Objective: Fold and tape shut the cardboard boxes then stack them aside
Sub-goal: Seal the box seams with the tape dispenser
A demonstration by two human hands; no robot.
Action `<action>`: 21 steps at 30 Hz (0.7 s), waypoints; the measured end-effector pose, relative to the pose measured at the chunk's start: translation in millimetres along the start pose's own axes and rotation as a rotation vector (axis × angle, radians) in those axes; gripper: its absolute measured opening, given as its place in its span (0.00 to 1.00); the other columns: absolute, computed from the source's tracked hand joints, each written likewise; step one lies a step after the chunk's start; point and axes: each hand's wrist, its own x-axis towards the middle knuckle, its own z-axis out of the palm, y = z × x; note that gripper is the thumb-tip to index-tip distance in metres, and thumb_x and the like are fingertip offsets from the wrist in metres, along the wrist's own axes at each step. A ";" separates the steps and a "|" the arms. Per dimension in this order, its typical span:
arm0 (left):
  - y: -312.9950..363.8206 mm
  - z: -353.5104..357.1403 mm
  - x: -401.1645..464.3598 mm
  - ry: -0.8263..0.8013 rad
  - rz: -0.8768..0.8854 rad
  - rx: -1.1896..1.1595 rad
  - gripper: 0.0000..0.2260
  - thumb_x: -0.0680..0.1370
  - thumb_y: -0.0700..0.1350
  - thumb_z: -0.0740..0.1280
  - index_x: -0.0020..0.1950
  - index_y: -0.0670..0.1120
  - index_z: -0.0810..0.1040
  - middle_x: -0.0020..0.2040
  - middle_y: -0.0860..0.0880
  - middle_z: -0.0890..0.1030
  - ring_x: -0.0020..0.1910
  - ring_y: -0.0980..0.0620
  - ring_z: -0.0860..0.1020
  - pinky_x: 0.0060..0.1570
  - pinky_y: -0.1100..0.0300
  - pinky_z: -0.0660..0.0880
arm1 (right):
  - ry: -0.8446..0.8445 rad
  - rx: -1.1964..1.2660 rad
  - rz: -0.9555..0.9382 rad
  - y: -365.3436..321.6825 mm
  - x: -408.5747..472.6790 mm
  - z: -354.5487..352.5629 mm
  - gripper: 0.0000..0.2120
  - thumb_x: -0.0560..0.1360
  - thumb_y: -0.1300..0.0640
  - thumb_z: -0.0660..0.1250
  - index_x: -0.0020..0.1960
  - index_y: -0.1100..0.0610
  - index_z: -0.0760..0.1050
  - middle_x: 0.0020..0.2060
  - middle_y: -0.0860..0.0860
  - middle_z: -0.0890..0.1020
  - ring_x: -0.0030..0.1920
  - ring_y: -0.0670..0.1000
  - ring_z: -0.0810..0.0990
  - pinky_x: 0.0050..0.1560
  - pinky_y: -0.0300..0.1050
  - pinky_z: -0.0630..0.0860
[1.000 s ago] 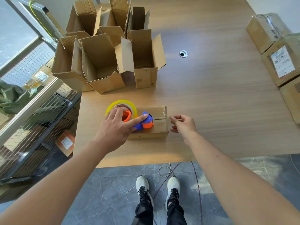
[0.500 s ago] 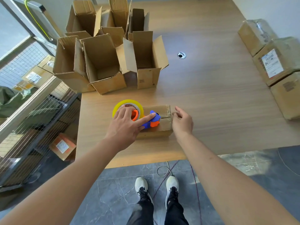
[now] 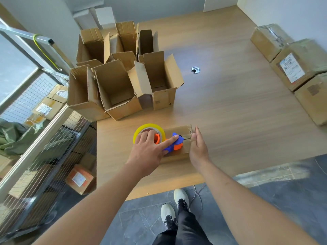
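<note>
A small closed cardboard box [image 3: 184, 131] lies near the table's front edge. On its top sits a tape dispenser [image 3: 174, 144], blue and orange, carrying a yellow tape roll [image 3: 141, 129]. My left hand [image 3: 150, 151] grips the dispenser, index finger stretched along its blue body. My right hand [image 3: 197, 148] lies flat against the box's right end with straight fingers, over the tape there. Several open, unsealed boxes [image 3: 115, 89] stand at the table's back left.
Taped boxes with labels [image 3: 299, 66] are lined up along the table's right edge. A round cable hole [image 3: 195, 70] sits mid-table. A wire rack [image 3: 42, 156] with parcels stands to the left of the table. My feet are below the front edge.
My right hand moved from pinching the tape end beside the box to lying flat against the box's right end. The left hand kept its hold on the dispenser. The camera tilted up.
</note>
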 end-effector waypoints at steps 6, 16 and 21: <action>-5.4 -37.8 21.0 -0.259 -0.002 -0.036 0.23 0.84 0.61 0.53 0.77 0.76 0.52 0.54 0.50 0.69 0.55 0.45 0.69 0.58 0.50 0.66 | -0.041 -0.078 -0.049 4.5 7.1 -0.7 0.24 0.88 0.52 0.48 0.82 0.55 0.58 0.79 0.48 0.64 0.78 0.44 0.62 0.71 0.31 0.56; -41.7 -75.6 28.7 -0.657 -0.278 -0.422 0.19 0.85 0.55 0.59 0.74 0.73 0.65 0.59 0.55 0.72 0.57 0.48 0.72 0.56 0.49 0.69 | -0.089 -0.132 -0.050 -1.3 5.3 -5.1 0.23 0.87 0.48 0.47 0.81 0.49 0.62 0.74 0.46 0.72 0.74 0.47 0.70 0.68 0.39 0.64; -102.4 -68.1 -3.2 -0.735 -0.369 -0.640 0.17 0.83 0.57 0.61 0.69 0.75 0.69 0.67 0.58 0.75 0.62 0.50 0.75 0.67 0.43 0.69 | -0.049 -0.223 -0.074 -2.7 4.7 -4.4 0.23 0.87 0.47 0.47 0.80 0.48 0.63 0.73 0.47 0.74 0.73 0.50 0.72 0.65 0.38 0.65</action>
